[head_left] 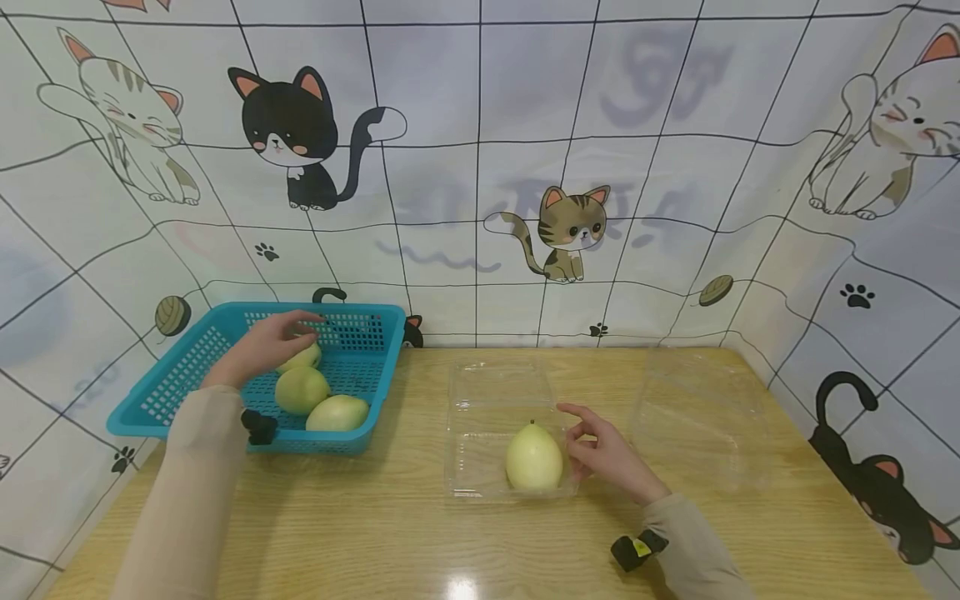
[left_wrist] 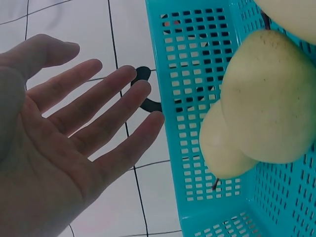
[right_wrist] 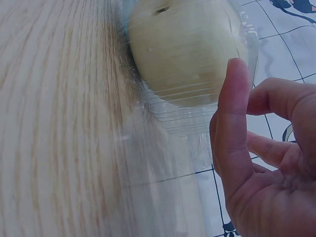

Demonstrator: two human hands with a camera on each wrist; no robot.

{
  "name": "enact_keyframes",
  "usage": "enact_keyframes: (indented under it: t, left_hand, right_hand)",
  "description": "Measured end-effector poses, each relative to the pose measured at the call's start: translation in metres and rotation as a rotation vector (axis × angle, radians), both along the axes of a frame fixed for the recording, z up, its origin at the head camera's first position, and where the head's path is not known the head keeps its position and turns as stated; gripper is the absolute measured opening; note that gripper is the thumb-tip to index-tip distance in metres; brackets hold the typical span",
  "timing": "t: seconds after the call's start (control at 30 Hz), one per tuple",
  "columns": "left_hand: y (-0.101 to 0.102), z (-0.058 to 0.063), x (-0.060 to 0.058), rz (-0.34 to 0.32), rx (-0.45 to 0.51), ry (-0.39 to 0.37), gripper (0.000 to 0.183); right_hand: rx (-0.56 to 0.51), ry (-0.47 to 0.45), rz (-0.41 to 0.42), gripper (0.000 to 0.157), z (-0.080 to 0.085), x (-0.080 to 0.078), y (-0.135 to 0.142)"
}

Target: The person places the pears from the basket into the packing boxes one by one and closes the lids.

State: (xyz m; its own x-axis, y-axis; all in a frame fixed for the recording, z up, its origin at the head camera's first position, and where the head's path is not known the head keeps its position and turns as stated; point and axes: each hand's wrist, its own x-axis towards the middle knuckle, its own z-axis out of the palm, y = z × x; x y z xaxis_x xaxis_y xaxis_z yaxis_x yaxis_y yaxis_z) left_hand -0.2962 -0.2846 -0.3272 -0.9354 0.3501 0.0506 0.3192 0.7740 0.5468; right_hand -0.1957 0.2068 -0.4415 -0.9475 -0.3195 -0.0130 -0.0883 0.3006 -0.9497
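My left hand (head_left: 262, 346) hovers over the blue basket (head_left: 390, 367) with its fingers spread and nothing in them. Three pale yellow-green pears lie there, among them a round pear (head_left: 302, 390) and a pear on its side (head_left: 337, 413). In the left wrist view, the palm and fingers (left_wrist: 118, 106) are beside the basket rim, apart from the pears. One pear (head_left: 534, 458) stands stem up in a clear plastic container (head_left: 480, 467). My right hand (head_left: 607, 454) is at that container's right wall, fingers partly bent; whether they touch it is hard to tell.
A second clear plastic container (head_left: 701, 417) sits on the wooden table (head_left: 390, 533) to the right. Behind and at both sides stand white walls (head_left: 450, 183) with cat drawings and black grid lines.
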Motion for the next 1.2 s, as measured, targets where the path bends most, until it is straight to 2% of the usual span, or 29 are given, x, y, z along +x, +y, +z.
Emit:
enact_keyframes:
  t: [0.5, 0.7, 0.97, 1.1, 1.2]
  left_hand:
    - [-0.016, -0.004, 0.0, 0.018, -0.071, -0.054, 0.049]
    - [-0.017, -0.005, 0.002, 0.001, -0.11, -0.121, 0.063]
    - [-0.017, -0.004, 0.004, 0.004, -0.122, -0.2, 0.071]
    - [-0.022, -0.007, -0.001, -0.018, -0.18, -0.192, 0.074]
    - [-0.024, -0.011, -0.006, -0.059, -0.239, -0.16, 0.072]
  right_hand:
    - [0.009, 0.004, -0.001, 0.057, -0.002, -0.002, 0.002]
    - [0.014, 0.002, 0.001, 0.057, -0.002, -0.001, 0.002]
    - [-0.003, -0.002, 0.002, 0.056, -0.004, -0.001, 0.002]
    - [0.001, -0.008, 0.003, 0.056, -0.006, -0.002, 0.002]
    - [0.003, -0.008, 0.004, 0.056, -0.006, -0.002, 0.002]
